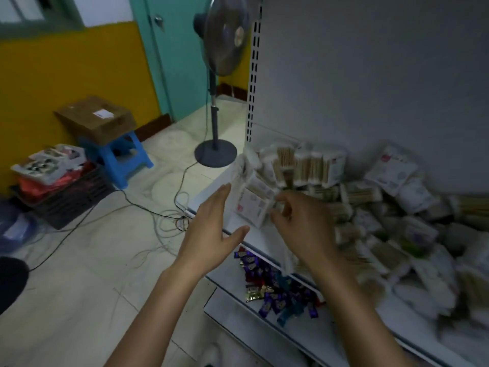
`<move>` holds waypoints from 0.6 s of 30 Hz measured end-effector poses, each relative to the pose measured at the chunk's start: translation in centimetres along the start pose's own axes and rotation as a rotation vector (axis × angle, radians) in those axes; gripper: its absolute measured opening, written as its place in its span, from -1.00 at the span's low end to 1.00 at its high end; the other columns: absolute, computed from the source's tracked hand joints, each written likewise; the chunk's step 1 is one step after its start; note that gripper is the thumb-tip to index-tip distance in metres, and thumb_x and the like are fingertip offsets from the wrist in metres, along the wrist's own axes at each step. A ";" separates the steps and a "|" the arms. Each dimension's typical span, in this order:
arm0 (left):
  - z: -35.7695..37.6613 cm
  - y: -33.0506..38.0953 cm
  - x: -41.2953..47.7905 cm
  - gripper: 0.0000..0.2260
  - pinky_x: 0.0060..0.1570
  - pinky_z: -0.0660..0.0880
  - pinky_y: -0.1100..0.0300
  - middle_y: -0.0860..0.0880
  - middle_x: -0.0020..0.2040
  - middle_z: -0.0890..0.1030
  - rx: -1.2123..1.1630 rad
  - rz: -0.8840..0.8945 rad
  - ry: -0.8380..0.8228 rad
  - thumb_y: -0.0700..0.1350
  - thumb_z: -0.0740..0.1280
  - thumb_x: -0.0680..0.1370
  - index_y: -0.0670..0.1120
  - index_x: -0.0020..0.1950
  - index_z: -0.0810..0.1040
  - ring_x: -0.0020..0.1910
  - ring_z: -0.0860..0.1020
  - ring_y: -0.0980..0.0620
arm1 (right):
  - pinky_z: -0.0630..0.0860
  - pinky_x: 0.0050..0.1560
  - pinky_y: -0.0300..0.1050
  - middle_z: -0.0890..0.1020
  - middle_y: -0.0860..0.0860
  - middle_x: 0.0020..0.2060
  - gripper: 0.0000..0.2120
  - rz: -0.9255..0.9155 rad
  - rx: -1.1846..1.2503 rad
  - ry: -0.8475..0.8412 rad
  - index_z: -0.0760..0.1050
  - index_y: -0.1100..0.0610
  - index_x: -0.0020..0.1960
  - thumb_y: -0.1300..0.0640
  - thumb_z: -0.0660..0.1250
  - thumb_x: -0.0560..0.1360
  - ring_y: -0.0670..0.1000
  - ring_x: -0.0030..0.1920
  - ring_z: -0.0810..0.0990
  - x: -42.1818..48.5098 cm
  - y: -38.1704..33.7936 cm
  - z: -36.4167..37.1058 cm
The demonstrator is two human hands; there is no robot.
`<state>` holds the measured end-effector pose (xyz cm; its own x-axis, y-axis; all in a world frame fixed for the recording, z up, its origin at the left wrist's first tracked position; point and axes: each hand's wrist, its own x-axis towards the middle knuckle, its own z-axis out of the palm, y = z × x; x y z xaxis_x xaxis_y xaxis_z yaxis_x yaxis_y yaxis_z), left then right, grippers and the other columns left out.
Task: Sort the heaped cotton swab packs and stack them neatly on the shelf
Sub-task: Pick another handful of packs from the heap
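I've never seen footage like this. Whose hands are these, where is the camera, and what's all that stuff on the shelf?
There's no machine here. A person wears a camera on the head, looking down at their own two bare hands. The left hand is open, fingers straight, beside a row of cotton swab packs standing at the left end of the shelf. The right hand has curled fingers at a white pack; blur hides whether it grips it. Further right lies an unsorted heap of packs. The lower shelf holds wrapped sweets.
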<state>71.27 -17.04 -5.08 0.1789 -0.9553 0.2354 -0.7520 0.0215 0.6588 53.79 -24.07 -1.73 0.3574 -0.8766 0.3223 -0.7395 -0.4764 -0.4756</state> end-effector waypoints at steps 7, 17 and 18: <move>0.8 -5.0 2.3 -0.28 0.34 0.14 0.32 0.22 0.43 0.19 -0.195 0.044 -0.139 0.01 0.43 0.50 0.19 0.47 0.03 0.41 0.17 0.26 | 0.51 -0.12 0.02 0.53 0.11 -0.06 -0.69 0.095 -0.243 0.029 0.60 0.11 0.08 0.11 0.49 0.36 0.18 -0.01 0.52 1.8 -1.0 6.8; 0.2 -3.6 2.9 -0.49 0.03 0.56 0.23 -0.07 0.16 0.62 -1.312 -0.433 -0.102 -0.02 0.51 0.41 -0.09 0.30 0.44 0.09 0.62 0.08 | 0.39 -0.28 -0.45 0.62 -0.26 -0.20 -0.86 0.320 0.537 0.102 0.56 -0.05 -0.12 0.12 0.48 0.40 -0.22 -0.20 0.56 -0.2 -6.3 4.2; 0.1 -3.2 3.1 -0.60 -0.03 0.60 0.15 -0.14 0.08 0.65 -1.421 -0.467 -0.131 -0.07 0.47 0.44 -0.17 0.22 0.50 0.02 0.65 -0.02 | 0.39 -0.26 -0.46 0.63 -0.25 -0.20 -0.87 0.266 0.538 0.003 0.60 -0.03 -0.07 0.13 0.47 0.41 -0.23 -0.19 0.56 0.2 -6.7 4.1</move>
<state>74.18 -20.11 -6.56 0.1083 -0.9740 -0.1990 0.5944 -0.0970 0.7983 61.14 -21.32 -1.81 0.1980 -0.9705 0.1374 -0.4102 -0.2094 -0.8876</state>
